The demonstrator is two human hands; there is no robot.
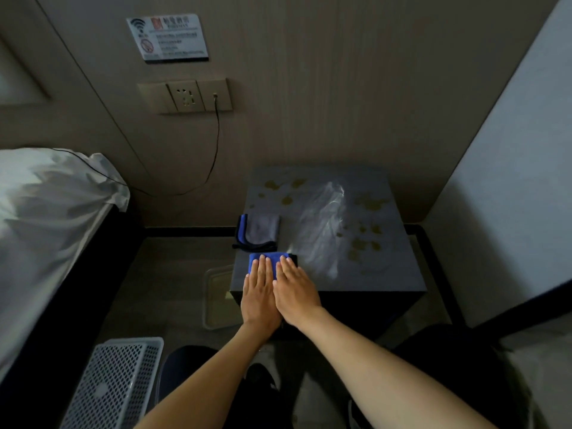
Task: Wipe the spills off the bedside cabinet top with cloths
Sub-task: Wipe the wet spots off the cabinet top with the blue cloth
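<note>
Two flat hands press a blue cloth on a bedside cabinet.
Left hand (259, 292) and right hand (295, 289), fingers straight, hold the blue cloth (272, 263) at the cabinet top's (387, 280) front left corner; yellow spills (362, 239) lie toward the back and right, so wiping seems about to start and needs a push that way.

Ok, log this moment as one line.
hands: left and right flat on blue cloth | spills: unwiped | grey cloth: idle

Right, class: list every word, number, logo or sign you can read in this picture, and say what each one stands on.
Wall placard: a Wi-Fi symbol and a red no-smoking circle can be made out.
Same placard: a red logo with header characters and several lines of print, all too blurred to read.
Nothing readable on the blue cloth, grey cloth or cabinet top.
</note>
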